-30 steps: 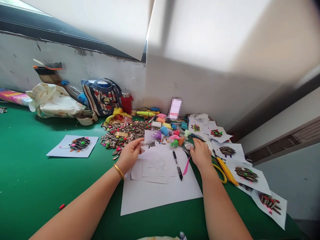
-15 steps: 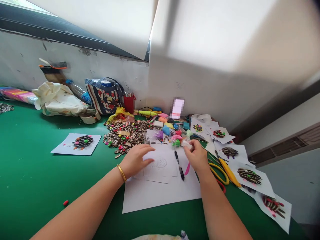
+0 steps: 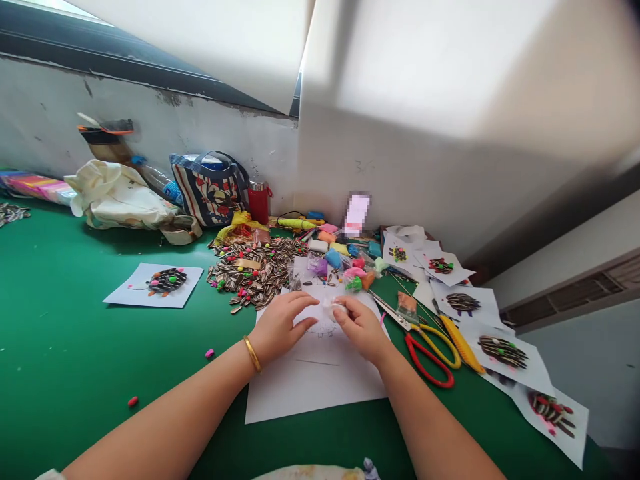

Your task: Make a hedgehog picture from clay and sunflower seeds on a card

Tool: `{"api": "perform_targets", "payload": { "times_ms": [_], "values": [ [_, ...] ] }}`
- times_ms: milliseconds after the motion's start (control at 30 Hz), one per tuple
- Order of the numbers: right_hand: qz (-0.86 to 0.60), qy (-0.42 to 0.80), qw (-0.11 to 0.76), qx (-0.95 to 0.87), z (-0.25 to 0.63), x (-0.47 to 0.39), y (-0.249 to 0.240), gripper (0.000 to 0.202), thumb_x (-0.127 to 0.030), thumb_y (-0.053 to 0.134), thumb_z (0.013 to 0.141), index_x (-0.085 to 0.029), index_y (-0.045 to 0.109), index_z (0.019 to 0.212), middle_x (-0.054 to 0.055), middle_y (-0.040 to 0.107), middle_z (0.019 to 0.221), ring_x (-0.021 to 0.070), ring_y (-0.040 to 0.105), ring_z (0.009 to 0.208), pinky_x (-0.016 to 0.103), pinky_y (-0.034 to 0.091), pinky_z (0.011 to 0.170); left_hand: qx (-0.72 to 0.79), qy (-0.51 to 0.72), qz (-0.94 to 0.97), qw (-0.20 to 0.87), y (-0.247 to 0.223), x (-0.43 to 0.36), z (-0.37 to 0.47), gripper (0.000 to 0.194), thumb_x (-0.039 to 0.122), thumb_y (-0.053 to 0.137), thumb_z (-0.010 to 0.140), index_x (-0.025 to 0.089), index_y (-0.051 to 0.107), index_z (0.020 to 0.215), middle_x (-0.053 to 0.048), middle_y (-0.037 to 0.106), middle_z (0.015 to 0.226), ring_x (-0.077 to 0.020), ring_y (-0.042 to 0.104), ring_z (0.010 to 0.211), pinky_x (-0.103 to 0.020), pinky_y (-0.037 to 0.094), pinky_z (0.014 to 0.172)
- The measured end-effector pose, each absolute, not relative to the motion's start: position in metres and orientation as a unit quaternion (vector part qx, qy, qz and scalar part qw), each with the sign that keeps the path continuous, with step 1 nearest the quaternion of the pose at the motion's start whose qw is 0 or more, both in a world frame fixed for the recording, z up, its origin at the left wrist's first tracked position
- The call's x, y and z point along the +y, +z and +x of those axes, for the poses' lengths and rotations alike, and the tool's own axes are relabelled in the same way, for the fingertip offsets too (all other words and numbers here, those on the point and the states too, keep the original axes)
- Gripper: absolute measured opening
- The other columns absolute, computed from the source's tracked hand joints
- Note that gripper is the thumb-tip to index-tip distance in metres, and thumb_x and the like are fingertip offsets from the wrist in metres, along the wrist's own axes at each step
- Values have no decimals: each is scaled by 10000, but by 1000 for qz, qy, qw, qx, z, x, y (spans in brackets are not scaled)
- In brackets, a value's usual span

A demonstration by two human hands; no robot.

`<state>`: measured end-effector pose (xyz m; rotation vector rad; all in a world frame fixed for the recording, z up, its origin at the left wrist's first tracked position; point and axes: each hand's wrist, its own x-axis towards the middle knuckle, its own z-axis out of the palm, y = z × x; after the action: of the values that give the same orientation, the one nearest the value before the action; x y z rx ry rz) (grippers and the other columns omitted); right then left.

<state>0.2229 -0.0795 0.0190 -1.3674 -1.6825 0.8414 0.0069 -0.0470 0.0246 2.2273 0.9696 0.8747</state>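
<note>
My right hand (image 3: 364,328) pinches a small white packet (image 3: 329,308), which looks like white clay in clear plastic, over the sheets of paper. Across from it, my left hand (image 3: 281,325), with a gold bangle at the wrist, has its fingers apart and holds nothing. Between and below both hands lies white paper (image 3: 320,393). Part of a pencil drawing (image 3: 325,329) of a rounded animal with short legs shows there. The pen is hidden behind my right hand.
Sunflower seeds (image 3: 270,270) with coloured bits lie beyond my left hand. Bagged coloured clay (image 3: 333,259) sits further back. Scissors (image 3: 406,324) and a yellow knife (image 3: 461,345) lie at the right, beside several seed-decorated cards (image 3: 530,380). Another card (image 3: 125,287) is at the left.
My right hand has moved left with the white packet, from beside the clay bags to over the drawing. The scissors are now uncovered. My left hand has shifted slightly right.
</note>
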Motion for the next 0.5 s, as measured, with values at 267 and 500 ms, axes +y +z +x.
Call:
{"api": "perform_targets", "payload": {
  "times_ms": [267, 500],
  "values": [
    [-484, 304, 367, -734, 206, -87, 27, 223, -354, 424, 958, -212, 580, 1033, 51, 602, 1004, 191, 551, 949, 310, 437, 844, 383, 406, 730, 395, 10, -52, 18, 160, 248, 554, 868, 218, 653, 990, -54, 660, 947, -178, 606, 846, -287, 482, 742],
    [-518, 159, 270, -796, 205, -86, 20, 116, -310, 572, 881, -199, 575, 917, 44, 592, 876, 182, 534, 786, 270, 387, 657, 374, 385, 737, 410, 14, -54, 20, 168, 233, 596, 834, 198, 687, 970, -46, 677, 934, -169, 618, 843, -275, 493, 718]
  ]
}}
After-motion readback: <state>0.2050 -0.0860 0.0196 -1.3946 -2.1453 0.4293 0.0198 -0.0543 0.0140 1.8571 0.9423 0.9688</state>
